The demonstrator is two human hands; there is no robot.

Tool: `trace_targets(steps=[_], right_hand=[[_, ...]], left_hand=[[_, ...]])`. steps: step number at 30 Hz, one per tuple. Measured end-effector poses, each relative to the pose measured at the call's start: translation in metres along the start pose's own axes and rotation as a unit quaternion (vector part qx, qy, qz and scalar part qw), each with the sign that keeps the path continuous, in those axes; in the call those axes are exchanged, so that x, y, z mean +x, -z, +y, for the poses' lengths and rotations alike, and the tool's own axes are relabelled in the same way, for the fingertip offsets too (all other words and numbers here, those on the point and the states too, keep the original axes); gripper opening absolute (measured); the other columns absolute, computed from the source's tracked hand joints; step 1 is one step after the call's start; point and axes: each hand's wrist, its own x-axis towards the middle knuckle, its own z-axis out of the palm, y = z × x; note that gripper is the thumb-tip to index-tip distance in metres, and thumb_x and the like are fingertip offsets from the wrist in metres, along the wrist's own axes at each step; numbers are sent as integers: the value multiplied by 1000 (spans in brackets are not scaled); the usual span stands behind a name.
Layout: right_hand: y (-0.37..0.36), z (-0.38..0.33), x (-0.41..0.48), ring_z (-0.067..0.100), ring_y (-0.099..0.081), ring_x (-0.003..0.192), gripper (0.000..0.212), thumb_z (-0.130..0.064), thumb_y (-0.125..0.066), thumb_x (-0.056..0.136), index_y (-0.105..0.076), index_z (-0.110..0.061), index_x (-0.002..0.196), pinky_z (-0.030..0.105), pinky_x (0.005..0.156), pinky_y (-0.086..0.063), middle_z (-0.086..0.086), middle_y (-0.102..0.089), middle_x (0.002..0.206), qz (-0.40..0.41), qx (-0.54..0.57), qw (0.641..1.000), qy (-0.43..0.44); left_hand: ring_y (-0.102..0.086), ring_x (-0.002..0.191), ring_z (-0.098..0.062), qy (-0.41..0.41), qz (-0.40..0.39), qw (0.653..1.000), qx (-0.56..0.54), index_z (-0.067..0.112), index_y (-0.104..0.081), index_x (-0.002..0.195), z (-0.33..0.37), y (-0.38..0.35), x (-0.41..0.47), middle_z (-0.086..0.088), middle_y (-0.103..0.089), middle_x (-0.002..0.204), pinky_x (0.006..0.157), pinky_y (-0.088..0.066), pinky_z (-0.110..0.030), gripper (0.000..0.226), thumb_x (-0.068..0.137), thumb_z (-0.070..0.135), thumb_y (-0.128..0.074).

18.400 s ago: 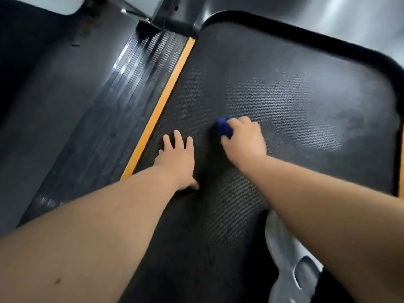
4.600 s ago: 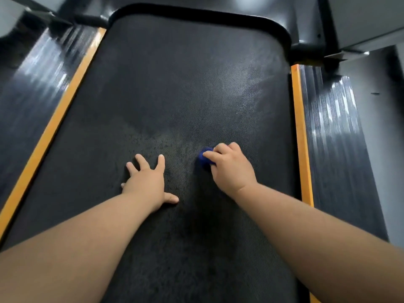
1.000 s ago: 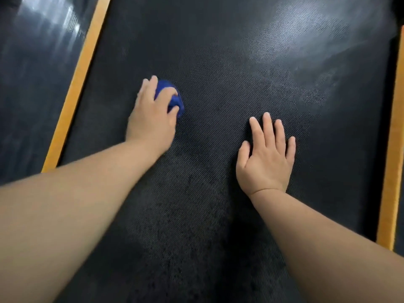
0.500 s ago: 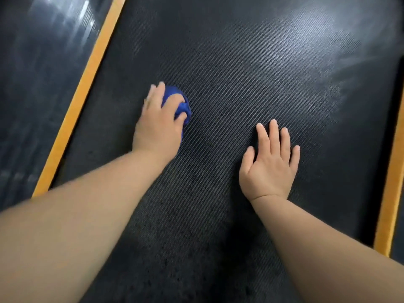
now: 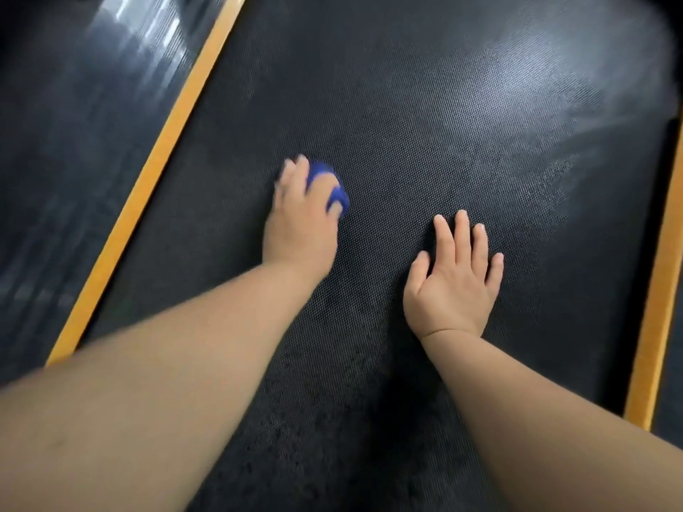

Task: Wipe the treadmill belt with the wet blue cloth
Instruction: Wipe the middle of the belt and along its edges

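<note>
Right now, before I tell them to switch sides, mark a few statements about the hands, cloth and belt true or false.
1. The left hand holds the cloth against the belt. True.
2. The right hand is raised off the belt. False: it lies flat on the belt, fingers straight.
3. The cloth touches the left strip. False: bare belt separates them.
4. An orange right strip borders the belt as well. True.
5. The right hand is also holding the cloth. False: it rests on the belt beside the left hand and holds nothing.
</note>
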Motion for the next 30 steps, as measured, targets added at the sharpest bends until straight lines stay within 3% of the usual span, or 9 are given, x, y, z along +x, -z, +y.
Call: trace_targets(steps=[5, 7, 10, 13, 16, 21, 25, 28, 30], right_hand=[[0, 1, -1, 16, -8, 146, 56, -42, -26, 91, -28, -33, 146, 46, 118, -3, -9, -15, 158, 3, -1, 1000, 1], [-2, 1, -1, 15, -8, 146, 56, -42, -26, 91, -28, -33, 146, 46, 118, -3, -9, -15, 158, 5, -1, 1000, 3], [-4, 1, 0, 16, -9, 146, 56, -41, -28, 91, -29, -33, 146, 45, 118, -3, -9, -16, 158, 13, -5, 1000, 2], [-3, 1, -1, 16, -9, 146, 55, -41, -28, 91, -29, -33, 146, 46, 118, -4, -9, -17, 158, 15, -3, 1000, 0], [-1, 1, 0, 16, -8, 146, 55, -42, -26, 91, -27, -34, 146, 46, 118, -3, -9, -15, 158, 5, -7, 1000, 2], [5, 1, -1, 14, 2, 146, 53, -41, -25, 95, -19, -35, 148, 45, 118, 2, -10, -4, 159, -55, -23, 998, 4], [32, -15, 10, 20, 0, 146, 59, -49, -28, 95, -19, -28, 149, 50, 117, 0, -1, -4, 160, -128, -37, 991, -14], [50, -71, 1, 25, -18, 143, 61, -55, -40, 91, -28, -33, 146, 47, 117, -13, 5, -16, 158, -130, 2, 986, 104], [48, -121, -16, 26, -15, 143, 65, -58, -45, 89, -19, -42, 147, 43, 116, -19, -1, -4, 160, -219, 40, 958, 179]], left_hand=[[-41, 131, -43, -243, -127, 961, 23, 8, -65, 113, -32, 17, -38, -23, -44, 141, 104, -38, -52, 33, 89, 26, -50], [-30, 139, -37, -138, -88, 986, 37, 12, -60, 122, -44, 28, 3, -19, -33, 151, 112, -31, -44, 30, 93, 20, -53], [-16, 144, -30, 49, -15, 998, 36, 17, -51, 126, -40, 37, 42, -12, -19, 157, 109, -27, -38, 29, 98, 22, -48], [-19, 142, -38, -8, -8, 999, 48, 11, -53, 122, -31, 22, 1, -21, -25, 153, 112, -25, -44, 27, 97, 21, -49], [-17, 143, -39, -93, -74, 992, 48, 13, -52, 128, -24, 17, -47, -21, -23, 154, 116, -19, -47, 34, 96, 24, -49], [3, 147, -25, -63, -242, 968, 27, 41, -10, 150, -25, 60, -30, -2, 6, 161, 116, -15, -42, 62, 96, 53, -39], [4, 145, -38, -20, -246, 953, 174, 36, 6, 151, -80, 104, 3, -15, 12, 159, 117, -9, -50, 87, 87, 67, -44], [10, 143, -45, 34, -294, 908, 296, 37, 15, 149, -114, 133, 20, -16, 18, 157, 114, -4, -59, 107, 77, 70, -57], [13, 141, -47, 55, -337, 894, 292, 40, 19, 147, -119, 143, 24, -16, 25, 155, 111, -7, -62, 114, 74, 69, -63]])
